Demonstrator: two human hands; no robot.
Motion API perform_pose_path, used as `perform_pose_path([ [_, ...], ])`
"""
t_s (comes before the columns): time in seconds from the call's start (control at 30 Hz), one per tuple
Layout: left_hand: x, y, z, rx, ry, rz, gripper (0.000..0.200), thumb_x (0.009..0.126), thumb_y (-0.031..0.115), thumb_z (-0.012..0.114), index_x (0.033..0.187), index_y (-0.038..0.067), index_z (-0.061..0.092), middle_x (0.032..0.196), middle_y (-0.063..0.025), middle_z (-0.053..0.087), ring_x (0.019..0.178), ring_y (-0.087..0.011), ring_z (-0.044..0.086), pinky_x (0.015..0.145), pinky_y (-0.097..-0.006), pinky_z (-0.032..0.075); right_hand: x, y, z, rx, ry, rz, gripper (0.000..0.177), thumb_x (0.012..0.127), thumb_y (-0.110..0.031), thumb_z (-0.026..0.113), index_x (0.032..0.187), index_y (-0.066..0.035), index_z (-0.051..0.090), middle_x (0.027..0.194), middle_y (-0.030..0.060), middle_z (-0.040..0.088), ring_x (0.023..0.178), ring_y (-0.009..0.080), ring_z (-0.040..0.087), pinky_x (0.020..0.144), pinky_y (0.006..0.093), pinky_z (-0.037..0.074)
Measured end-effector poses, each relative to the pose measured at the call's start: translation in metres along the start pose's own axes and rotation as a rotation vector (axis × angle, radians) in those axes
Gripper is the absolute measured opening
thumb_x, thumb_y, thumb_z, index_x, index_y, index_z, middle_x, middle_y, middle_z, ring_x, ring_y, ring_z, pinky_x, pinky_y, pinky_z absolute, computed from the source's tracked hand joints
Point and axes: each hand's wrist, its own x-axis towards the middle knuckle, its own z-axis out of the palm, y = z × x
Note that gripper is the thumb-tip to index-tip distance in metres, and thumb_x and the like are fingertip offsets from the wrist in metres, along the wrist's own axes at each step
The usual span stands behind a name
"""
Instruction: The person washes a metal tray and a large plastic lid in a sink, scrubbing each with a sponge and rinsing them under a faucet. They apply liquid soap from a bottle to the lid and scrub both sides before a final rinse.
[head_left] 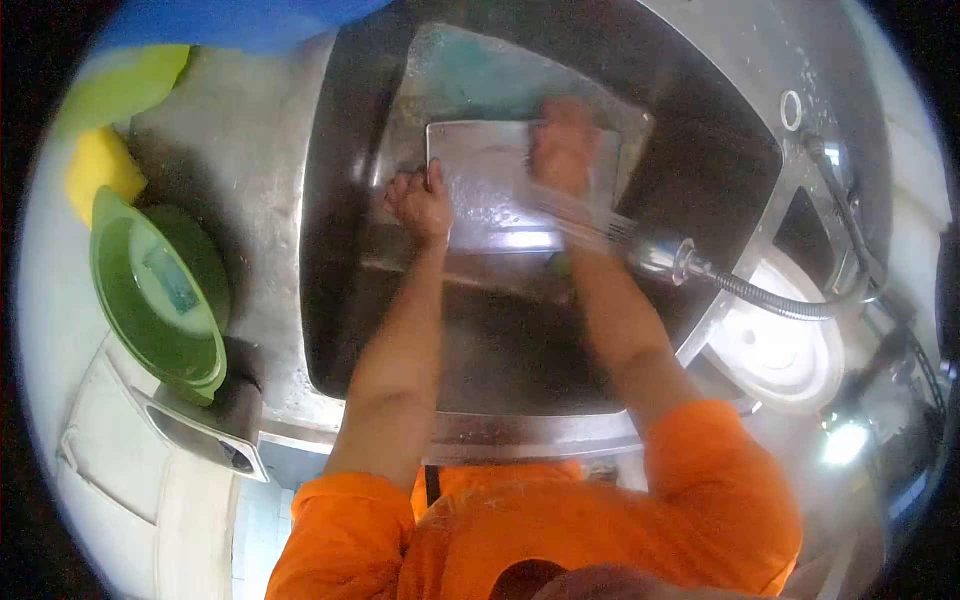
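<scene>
Orange shirt [590, 530], left hand [418, 203] on metal tray [485, 185], blurred right hand [564, 148] over it.

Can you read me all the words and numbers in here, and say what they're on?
There are none that I can read.
Silver rectangular metal tray: no writing seen, just shine.
Green oval plastic basin: no writing seen.
Grey box with a pale edge and dark panel: too blurred to tell if any marks are words.
</scene>
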Motion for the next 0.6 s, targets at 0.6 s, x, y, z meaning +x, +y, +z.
perform_pose_path([
  [0.6, -0.001, -0.001, 0.001, 0.085, -0.067, -0.020, 0.039, 0.094, 0.042, 0.059, 0.098, 0.005, 0.071, 0.103, -0.0147, 0.061, 0.108, -0.0354, 0.051, 0.093, -0.0511, 0.035, -0.031, 0.066, 0.025, -0.101, 0.191, 0.100, 0.052, 0.099, -0.028, 0.043, 0.147, -0.007, 0.041, 0.150, 0.0248, 0.037, 0.142, 0.0445, 0.028, 0.117, 0.0553, 0.021],
])
